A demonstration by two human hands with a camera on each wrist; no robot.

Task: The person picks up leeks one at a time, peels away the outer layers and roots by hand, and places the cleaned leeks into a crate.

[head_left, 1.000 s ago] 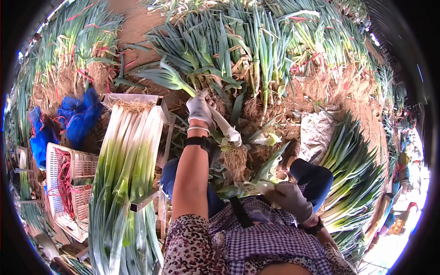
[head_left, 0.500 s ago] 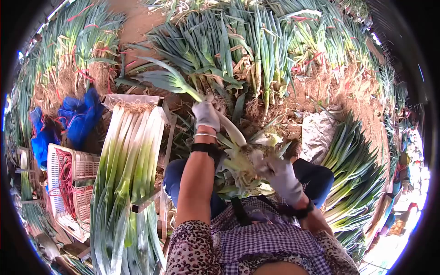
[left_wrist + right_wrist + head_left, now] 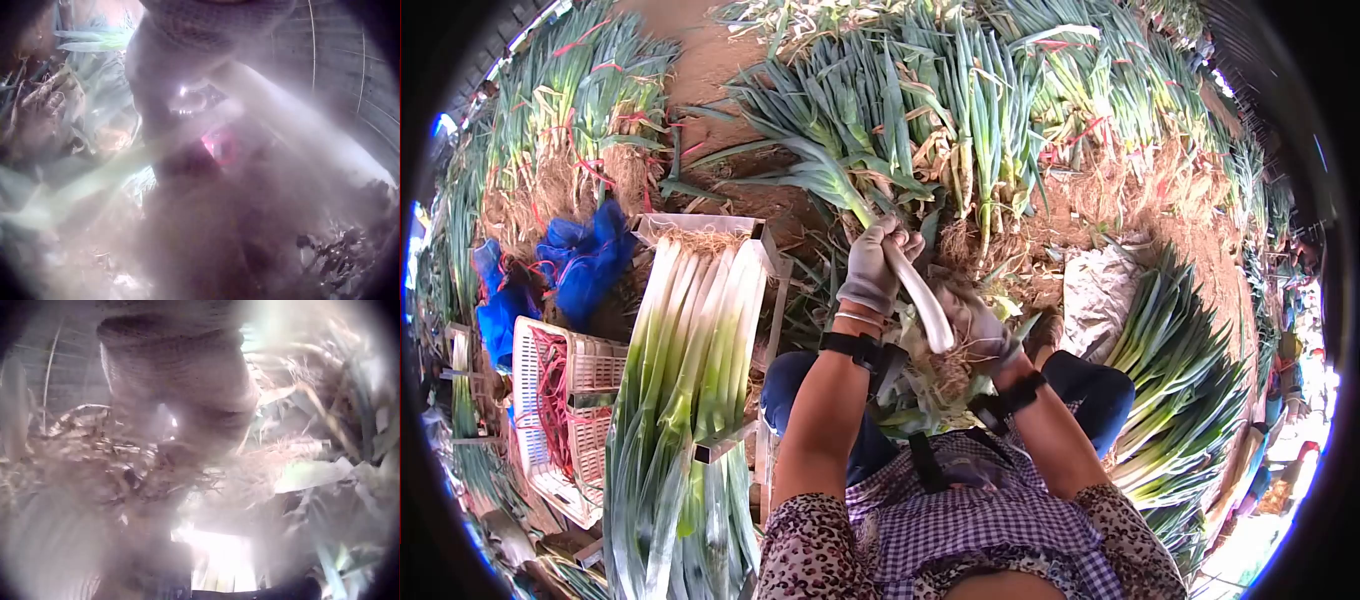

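Note:
In the head view, my gloved left hand [image 3: 874,265] grips a long green onion [image 3: 918,298] by its stalk. Its green leaves [image 3: 815,178] reach up and left past the hand, and the bare white lower end slants down to the right. My gloved right hand [image 3: 982,328] is just right of that white end, its fingers blurred. I cannot tell whether they pinch anything. Tangled brown roots [image 3: 945,375] show below the white end. In the left wrist view the white stalk [image 3: 312,128] runs out from under the glove; in the right wrist view dry roots [image 3: 94,456] lie close beside the glove.
At my left, many peeled green onions [image 3: 690,350] lie in a metal rack [image 3: 700,222]. Beyond it are a white plastic basket [image 3: 585,365] with red ties and blue netting [image 3: 585,245]. Unpeeled bundles [image 3: 850,110] stand ahead; a leafy pile [image 3: 1175,370] lies at right.
My right hand has come up from my lap to the onion's lower end. My left hand has shifted right with the onion, whose lower end now shows smooth and white.

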